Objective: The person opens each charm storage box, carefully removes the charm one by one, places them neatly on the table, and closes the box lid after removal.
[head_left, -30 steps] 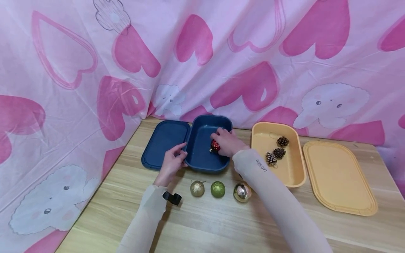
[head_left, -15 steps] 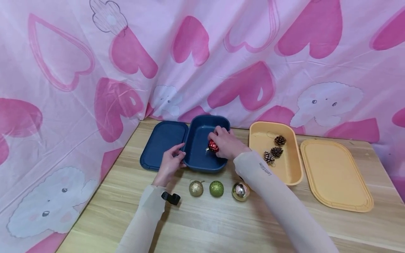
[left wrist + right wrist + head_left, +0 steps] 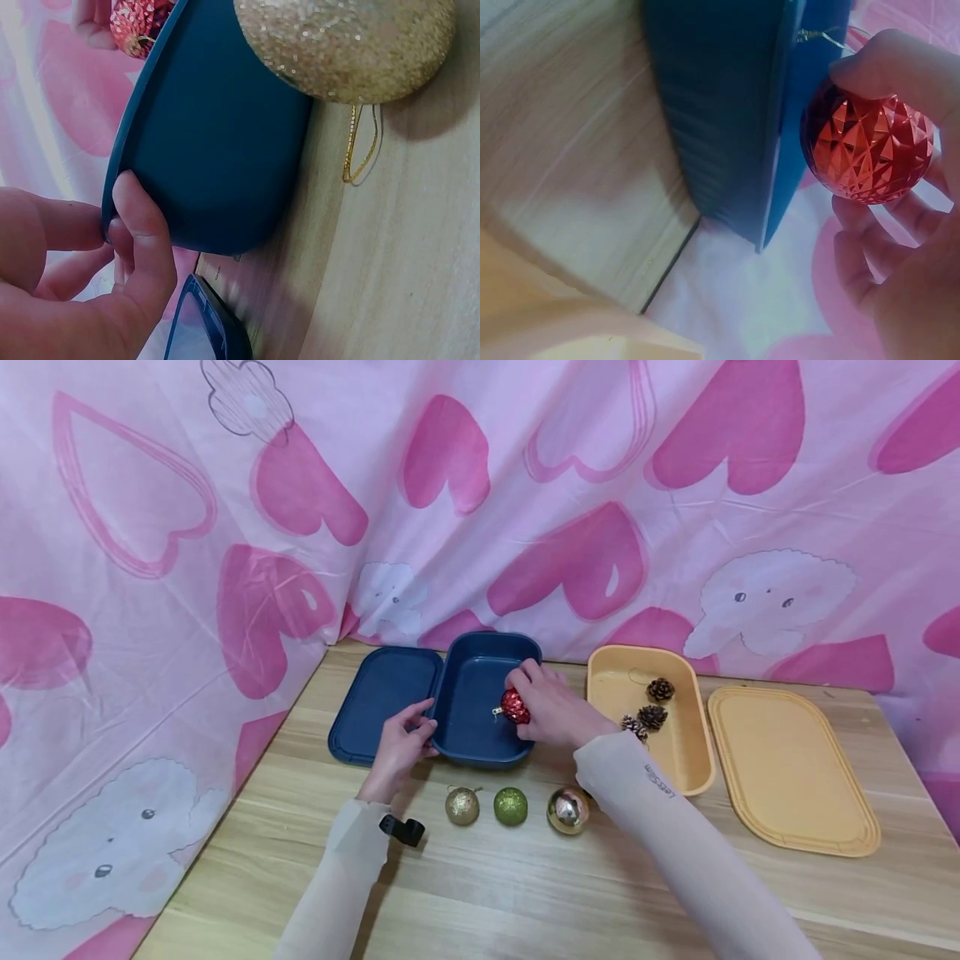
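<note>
My right hand [image 3: 553,703] holds a red faceted Christmas bauble [image 3: 514,707] over the right part of the blue box [image 3: 483,758]. In the right wrist view, thumb and fingers curl around the bauble [image 3: 870,146], and its gold hanging loop sticks out past the thumb. At the box's left side, my left hand [image 3: 402,745] pinches the rim; the left wrist view has the thumb and fingers [image 3: 142,217] on either side of the wall. In front of the box sit a gold glitter bauble [image 3: 462,806], a green glitter bauble [image 3: 511,807] and a shiny gold bauble [image 3: 568,811].
The blue lid [image 3: 386,706] lies left of the blue box. To the right stands a yellow box [image 3: 702,727] with pine cones [image 3: 661,690] in it, and a yellow lid [image 3: 795,768] lies beyond. A pink heart-patterned cloth [image 3: 450,460] hangs behind the wooden table [image 3: 480,893].
My right hand has lifted the red bauble from inside the blue box and shifted it toward the box's right rim. My left hand stays at the left rim.
</note>
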Tool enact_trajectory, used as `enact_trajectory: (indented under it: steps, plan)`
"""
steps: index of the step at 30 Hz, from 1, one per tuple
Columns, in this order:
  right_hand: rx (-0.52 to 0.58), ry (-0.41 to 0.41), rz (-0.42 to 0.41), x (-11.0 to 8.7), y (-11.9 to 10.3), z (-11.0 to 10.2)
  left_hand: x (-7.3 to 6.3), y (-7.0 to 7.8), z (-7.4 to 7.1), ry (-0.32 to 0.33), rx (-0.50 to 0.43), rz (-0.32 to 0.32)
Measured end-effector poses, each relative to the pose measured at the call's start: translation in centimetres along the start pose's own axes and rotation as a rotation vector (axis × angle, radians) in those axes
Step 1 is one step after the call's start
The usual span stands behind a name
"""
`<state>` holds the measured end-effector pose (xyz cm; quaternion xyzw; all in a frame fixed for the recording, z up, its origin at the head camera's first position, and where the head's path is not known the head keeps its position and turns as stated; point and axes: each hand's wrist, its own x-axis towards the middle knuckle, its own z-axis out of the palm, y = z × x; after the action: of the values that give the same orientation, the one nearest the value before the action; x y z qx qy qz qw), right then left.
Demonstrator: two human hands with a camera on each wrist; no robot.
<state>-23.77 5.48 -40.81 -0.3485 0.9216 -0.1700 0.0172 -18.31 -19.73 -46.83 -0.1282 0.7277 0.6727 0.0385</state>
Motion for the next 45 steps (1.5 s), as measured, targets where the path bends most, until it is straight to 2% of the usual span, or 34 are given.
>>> enact_trajectory:
  steps: [10, 17, 27, 36, 45]
  plan:
    - [0.059, 0.109, 0.005, -2.0, 0.0, -0.7, 0.0, 0.0, 0.0, 0.013, 0.030, 0.007]
    - [0.088, 0.132, 0.033, -3.1, -0.1, -1.2, 0.0, 0.0, 0.1, 0.012, 0.018, 0.006]
    - [0.237, 0.158, 0.107, -5.4, -0.4, -2.4, -0.1, 0.1, 0.1, 0.014, 0.005, 0.001]
    - [0.300, 0.238, 0.122, -7.4, -0.7, -3.1, -0.3, 0.2, 0.1, 0.013, 0.016, -0.018]
    - [0.338, 0.329, 0.153, -9.7, -0.7, -3.3, -0.3, 0.3, 0.2, 0.012, 0.008, -0.005]
